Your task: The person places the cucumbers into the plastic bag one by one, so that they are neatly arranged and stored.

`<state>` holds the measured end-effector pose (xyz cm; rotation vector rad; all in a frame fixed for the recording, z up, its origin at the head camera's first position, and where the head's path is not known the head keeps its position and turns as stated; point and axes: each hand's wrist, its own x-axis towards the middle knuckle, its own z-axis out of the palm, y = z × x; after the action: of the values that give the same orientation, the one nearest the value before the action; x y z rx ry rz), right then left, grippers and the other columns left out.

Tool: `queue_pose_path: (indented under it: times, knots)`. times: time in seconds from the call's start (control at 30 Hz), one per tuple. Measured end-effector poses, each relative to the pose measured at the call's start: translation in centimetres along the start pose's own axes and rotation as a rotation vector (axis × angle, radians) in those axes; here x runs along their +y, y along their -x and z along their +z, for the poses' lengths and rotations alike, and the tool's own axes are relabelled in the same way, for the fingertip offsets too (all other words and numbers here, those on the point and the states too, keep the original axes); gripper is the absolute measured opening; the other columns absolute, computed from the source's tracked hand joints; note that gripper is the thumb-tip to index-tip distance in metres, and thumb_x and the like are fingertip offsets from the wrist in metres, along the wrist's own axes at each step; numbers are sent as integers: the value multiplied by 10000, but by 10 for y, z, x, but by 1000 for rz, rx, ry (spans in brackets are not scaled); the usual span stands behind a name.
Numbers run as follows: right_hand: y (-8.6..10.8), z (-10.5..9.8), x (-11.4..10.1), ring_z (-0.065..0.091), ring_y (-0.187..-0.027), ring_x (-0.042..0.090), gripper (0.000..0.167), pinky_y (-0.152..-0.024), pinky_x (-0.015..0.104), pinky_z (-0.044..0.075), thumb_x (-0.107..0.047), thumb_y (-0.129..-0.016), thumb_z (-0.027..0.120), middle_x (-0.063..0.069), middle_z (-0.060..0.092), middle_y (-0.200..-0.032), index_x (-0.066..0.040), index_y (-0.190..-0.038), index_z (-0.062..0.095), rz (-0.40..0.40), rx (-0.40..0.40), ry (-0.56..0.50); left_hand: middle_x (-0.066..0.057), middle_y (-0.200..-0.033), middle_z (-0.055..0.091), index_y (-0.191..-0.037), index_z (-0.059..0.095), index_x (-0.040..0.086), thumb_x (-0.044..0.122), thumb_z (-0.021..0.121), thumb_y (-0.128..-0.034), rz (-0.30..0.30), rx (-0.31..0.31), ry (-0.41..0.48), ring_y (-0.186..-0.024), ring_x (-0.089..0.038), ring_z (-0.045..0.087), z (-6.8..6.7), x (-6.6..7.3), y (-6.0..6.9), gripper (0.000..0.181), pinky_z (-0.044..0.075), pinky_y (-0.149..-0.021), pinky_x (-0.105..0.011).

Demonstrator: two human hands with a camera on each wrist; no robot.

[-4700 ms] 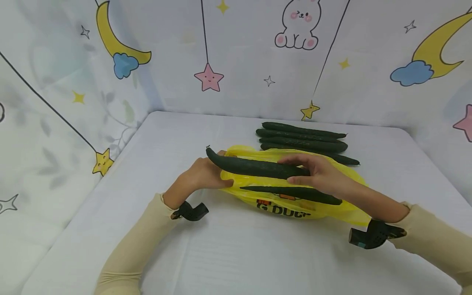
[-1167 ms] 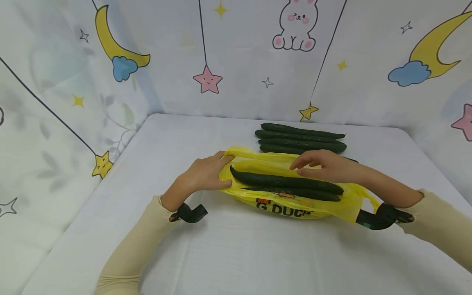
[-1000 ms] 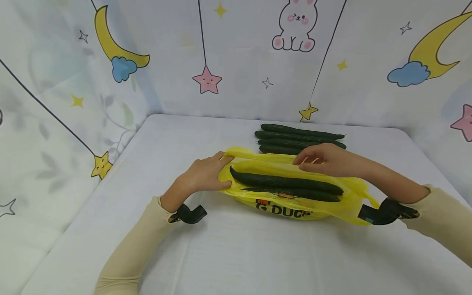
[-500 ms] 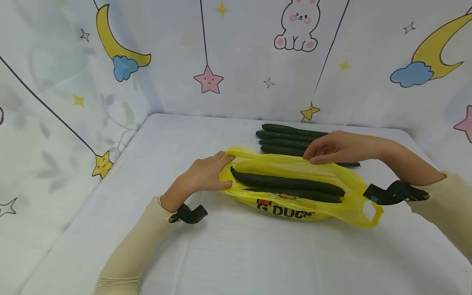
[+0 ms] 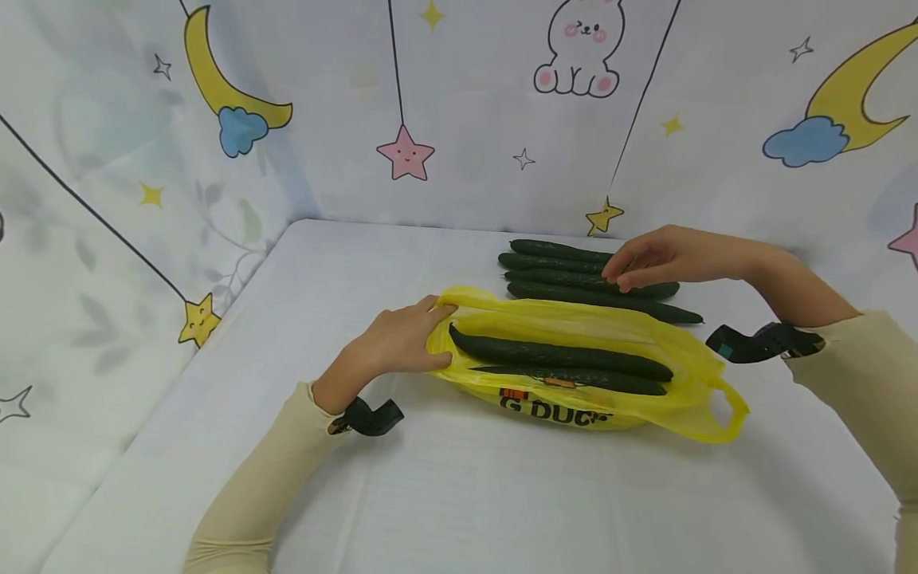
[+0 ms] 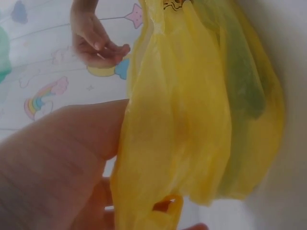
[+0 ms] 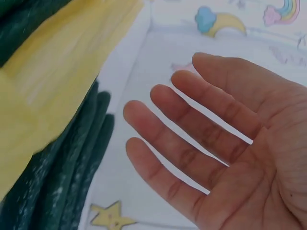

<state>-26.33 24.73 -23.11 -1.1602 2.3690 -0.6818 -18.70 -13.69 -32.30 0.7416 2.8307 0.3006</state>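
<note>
Behind the yellow bag [image 5: 552,316], four cukes [image 5: 559,280] are lined up near the right hand [image 5: 677,255], which is held loosely spread. Bag's left end is gripped by the left hand [image 5: 394,341], two more cukes [image 5: 559,354] tucked inside.

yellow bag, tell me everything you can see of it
The yellow bag looks like thin, crinkled, see-through plastic. Its near side carries orange print and black lettering, "G DUC" and a creased last letter. It lies on the white table, mouth open upward, with a loop handle at its right end. Two cucumbers lie inside. The left hand holds its left end.
</note>
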Motion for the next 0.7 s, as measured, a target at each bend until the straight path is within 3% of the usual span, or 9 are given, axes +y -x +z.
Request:
queue_pose_path:
  times: [0.3, 0.43, 0.7]
  knots:
    - [3, 1, 36, 653, -987, 50, 285, -819, 199, 502, -99, -961, 604, 167, 643, -1205, 9, -1224, 623, 152, 81, -38, -171, -1538, 339, -1517, 366, 113, 399, 610, -884, 13, -7, 0, -1089, -319, 619, 0, 0, 0, 737, 486, -622, -375]
    - [6, 5, 54, 626, -987, 7, 319, -809, 210, 500, -142, -960, 617, 187, 632, -1222, 11, -1240, 617, 220, 106, -21, -171, -1534, 345, -1516, 368, 113, 395, 610, -886, 12, -6, -3, -1071, -313, 624, -1, 0, 0, 730, 480, -605, -359]
    - [10, 23, 83, 609, -995, 22, 327, -810, 227, 502, -124, -948, 630, 195, 630, -1214, 30, -1237, 612, 248, 134, -31, -167, -1539, 339, -1520, 359, 120, 400, 600, -892, 4, -13, 3, -1138, -329, 601, 0, -1, -1, 729, 513, -723, -440]
